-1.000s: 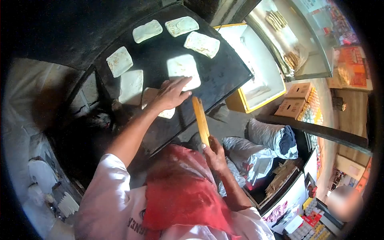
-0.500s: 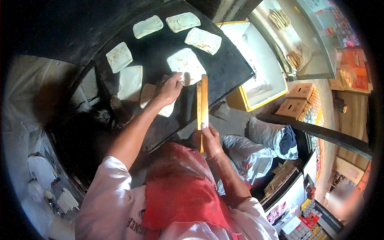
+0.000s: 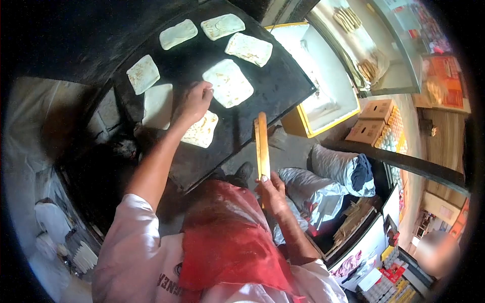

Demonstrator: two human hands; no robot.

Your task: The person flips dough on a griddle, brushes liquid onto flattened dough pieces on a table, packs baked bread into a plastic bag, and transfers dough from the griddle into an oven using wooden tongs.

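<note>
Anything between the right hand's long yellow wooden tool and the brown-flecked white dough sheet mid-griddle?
Nothing visible: only bare black flat griddle lies between the long yellow wooden tool in the right hand and the brown-flecked white dough sheet. The left hand is at the sheet's left edge, outside that gap.

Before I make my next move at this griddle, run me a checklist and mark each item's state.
1. Wooden tool gripped in the right hand: ok.
2. Tool clear of the central flatbread: ok, a dark gap shows between them.
3. Left hand off the central flatbread: cannot tell; its fingers are right at the left edge.
4. All seven visible flatbreads within the griddle edges: ok.
5. Clear view of the nearest flatbread: not ok, the left arm covers part.
6. Underside of the central flatbread cooked: cannot tell, it faces down.
</note>
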